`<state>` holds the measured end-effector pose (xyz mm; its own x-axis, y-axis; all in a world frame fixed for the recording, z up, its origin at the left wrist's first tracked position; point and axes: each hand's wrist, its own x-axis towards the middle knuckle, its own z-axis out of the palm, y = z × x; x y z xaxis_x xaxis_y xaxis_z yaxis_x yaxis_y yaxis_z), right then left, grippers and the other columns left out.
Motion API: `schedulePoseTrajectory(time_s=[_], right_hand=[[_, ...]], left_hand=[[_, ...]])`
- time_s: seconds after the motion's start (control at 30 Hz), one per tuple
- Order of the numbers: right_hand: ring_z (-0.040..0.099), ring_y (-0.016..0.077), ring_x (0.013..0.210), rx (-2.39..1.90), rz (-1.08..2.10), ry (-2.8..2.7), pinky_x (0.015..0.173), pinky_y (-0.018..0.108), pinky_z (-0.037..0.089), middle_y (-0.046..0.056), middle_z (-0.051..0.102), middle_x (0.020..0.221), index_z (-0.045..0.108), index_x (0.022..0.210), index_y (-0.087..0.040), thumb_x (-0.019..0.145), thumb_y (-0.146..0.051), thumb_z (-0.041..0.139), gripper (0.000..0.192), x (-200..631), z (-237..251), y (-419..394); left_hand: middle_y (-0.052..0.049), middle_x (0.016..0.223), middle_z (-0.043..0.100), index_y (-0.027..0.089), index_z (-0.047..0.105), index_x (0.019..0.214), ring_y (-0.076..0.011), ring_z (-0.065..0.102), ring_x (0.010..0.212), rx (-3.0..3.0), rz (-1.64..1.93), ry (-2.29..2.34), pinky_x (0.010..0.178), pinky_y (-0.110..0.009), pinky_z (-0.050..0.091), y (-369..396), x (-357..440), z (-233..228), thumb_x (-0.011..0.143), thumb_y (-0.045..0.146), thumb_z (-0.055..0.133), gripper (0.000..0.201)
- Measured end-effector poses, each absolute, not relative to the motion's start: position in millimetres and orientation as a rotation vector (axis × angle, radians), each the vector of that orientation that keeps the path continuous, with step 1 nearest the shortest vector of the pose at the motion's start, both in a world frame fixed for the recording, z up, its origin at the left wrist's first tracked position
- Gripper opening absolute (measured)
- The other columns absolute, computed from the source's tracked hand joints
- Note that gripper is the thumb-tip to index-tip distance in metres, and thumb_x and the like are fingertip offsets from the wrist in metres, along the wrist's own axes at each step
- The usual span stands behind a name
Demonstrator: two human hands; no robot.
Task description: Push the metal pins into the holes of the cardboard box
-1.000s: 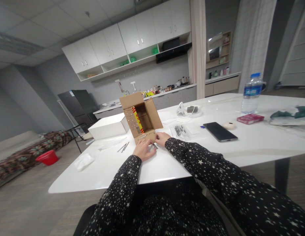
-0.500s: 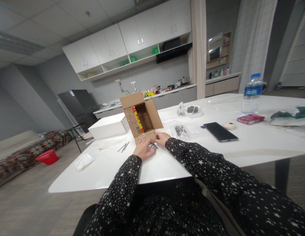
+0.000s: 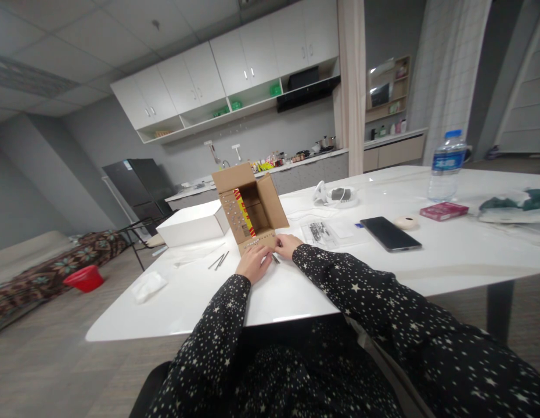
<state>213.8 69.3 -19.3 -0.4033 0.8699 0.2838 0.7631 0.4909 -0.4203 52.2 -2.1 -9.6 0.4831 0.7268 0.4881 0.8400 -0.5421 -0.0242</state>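
While both hands sit at the near flap of the cardboard box (image 3: 252,206) mid-surface (image 3: 296,290), a white tissue (image 3: 148,285) lies far left, then a white box (image 3: 192,223) and loose nails (image 3: 218,260). Left hand (image 3: 252,262) rests palm down, fingers curled at the studded flap; grip hidden, cannot tell. Right hand (image 3: 287,245) touches the flap's right end, fingers bent; hold unclear. Further right: bag of nails (image 3: 320,231), phone (image 3: 389,233), water bottle (image 3: 446,164)
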Motion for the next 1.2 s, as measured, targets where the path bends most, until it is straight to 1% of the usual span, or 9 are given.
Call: schedulePoseTrajectory(time_s=[0.4,0.7,0.8,0.93,1.07,1.2], right_hand=[[0.061,0.0174,0.083,-1.360,0.295,-2.280,0.067,0.023,0.039,0.006,0.068,0.091,0.062,0.089,-0.019,0.078,-0.029,0.056,0.015,213,-20,71],[0.061,0.0182,0.084,-1.356,0.299,-2.273,0.068,0.024,0.040,0.006,0.068,0.092,0.062,0.090,-0.019,0.077,-0.028,0.055,0.016,213,-19,69],[0.061,0.0182,0.085,-1.347,0.300,-2.270,0.069,0.024,0.040,0.006,0.068,0.092,0.062,0.090,-0.019,0.078,-0.028,0.054,0.017,213,-20,69],[0.060,0.0185,0.086,-1.336,0.296,-2.258,0.069,0.024,0.040,0.006,0.068,0.092,0.062,0.089,-0.019,0.077,-0.028,0.054,0.017,213,-21,69],[0.061,0.0188,0.085,-1.342,0.290,-2.255,0.068,0.024,0.040,0.006,0.068,0.091,0.062,0.089,-0.020,0.077,-0.027,0.054,0.016,213,-22,70],[0.061,0.0184,0.086,-1.350,0.296,-2.259,0.069,0.024,0.040,0.005,0.068,0.092,0.062,0.089,-0.020,0.078,-0.026,0.054,0.016,213,-23,71]], left_hand=[[-0.005,0.097,0.065,0.022,0.058,0.100,-0.0190,0.059,0.096,-2.424,-0.617,-1.318,0.086,-0.035,0.042,2,51,-12,0.095,0.029,0.034,0.026],[-0.005,0.096,0.066,0.021,0.057,0.098,-0.0193,0.060,0.095,-2.380,-0.702,-1.419,0.087,-0.035,0.044,4,49,-10,0.093,0.029,0.036,0.023],[-0.006,0.097,0.067,0.021,0.057,0.098,-0.0194,0.061,0.094,-2.363,-0.778,-1.463,0.085,-0.035,0.045,7,46,-12,0.093,0.029,0.035,0.024],[-0.007,0.098,0.067,0.020,0.057,0.099,-0.0193,0.062,0.093,-2.291,-0.981,-1.510,0.084,-0.034,0.047,11,39,-13,0.093,0.031,0.036,0.024],[-0.005,0.092,0.070,0.022,0.056,0.102,-0.0187,0.065,0.088,-2.227,-1.170,-1.597,0.081,-0.033,0.049,12,34,-12,0.093,0.035,0.037,0.025],[-0.004,0.089,0.072,0.023,0.056,0.100,-0.0183,0.067,0.087,-2.161,-1.259,-1.660,0.079,-0.032,0.049,11,32,-11,0.093,0.036,0.038,0.023]])
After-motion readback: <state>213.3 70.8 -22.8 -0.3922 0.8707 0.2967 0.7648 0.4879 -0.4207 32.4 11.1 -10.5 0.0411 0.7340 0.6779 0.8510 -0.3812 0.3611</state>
